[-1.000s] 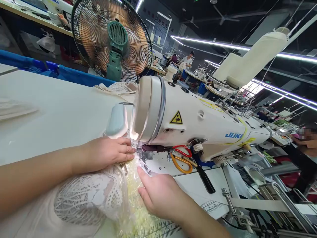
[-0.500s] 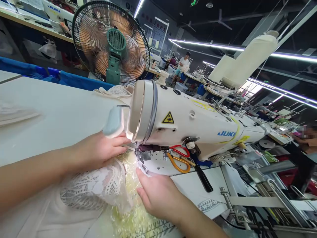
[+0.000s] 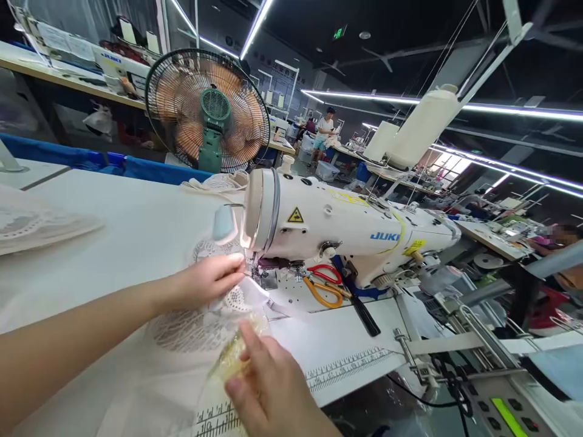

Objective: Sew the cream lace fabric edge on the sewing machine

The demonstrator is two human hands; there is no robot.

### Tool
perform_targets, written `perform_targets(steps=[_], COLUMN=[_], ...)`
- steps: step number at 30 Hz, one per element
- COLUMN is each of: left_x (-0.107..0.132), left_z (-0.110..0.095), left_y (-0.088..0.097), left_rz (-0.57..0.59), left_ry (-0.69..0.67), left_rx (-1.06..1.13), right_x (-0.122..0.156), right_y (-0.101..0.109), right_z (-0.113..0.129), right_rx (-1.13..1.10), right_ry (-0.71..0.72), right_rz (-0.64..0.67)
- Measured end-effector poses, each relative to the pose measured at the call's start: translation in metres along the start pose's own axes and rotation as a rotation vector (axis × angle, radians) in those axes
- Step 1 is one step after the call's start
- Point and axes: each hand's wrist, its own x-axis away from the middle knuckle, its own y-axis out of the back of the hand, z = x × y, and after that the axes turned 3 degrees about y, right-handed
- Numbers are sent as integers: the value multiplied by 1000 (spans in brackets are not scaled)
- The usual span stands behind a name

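Note:
My left hand [image 3: 207,280] is closed beside the needle area of a white JUKI sewing machine [image 3: 350,227], thumb against fingers, pinching the edge of a white lace garment piece [image 3: 191,331]. The lace spreads under and around that hand, and a pale strip [image 3: 254,290] runs from it by the presser foot. My right hand [image 3: 276,379] is slightly blurred, thumb and forefinger apart. It hovers at or touches a shiny yellowish patch [image 3: 230,355] on the machine bed; contact is hard to tell.
Red-handled scissors [image 3: 325,273] and orange-handled scissors [image 3: 325,294] lie under the machine arm near a black lever [image 3: 367,318]. More lace [image 3: 40,221] lies at left. A fan [image 3: 207,112] stands behind the table. A person [image 3: 324,133] stands far back.
My right hand has come away from the presser foot towards me, its fingers now apart. My left hand now pinches by the needle, and lace lies over much of the yellowish patch. The view has shifted.

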Motion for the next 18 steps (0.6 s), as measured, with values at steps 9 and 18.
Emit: perform_targets(steps=[9,18], left_x=[15,21], left_z=[-3,10], left_y=[-7,-12], left_rz=[-225,-293], left_ry=[199,98], left_rx=[135,-120], right_x=[-36,-43], right_y=[11,13], right_z=[23,31], right_rx=[-141,-177], right_ry=[-272,-291], right_rz=[172,151])
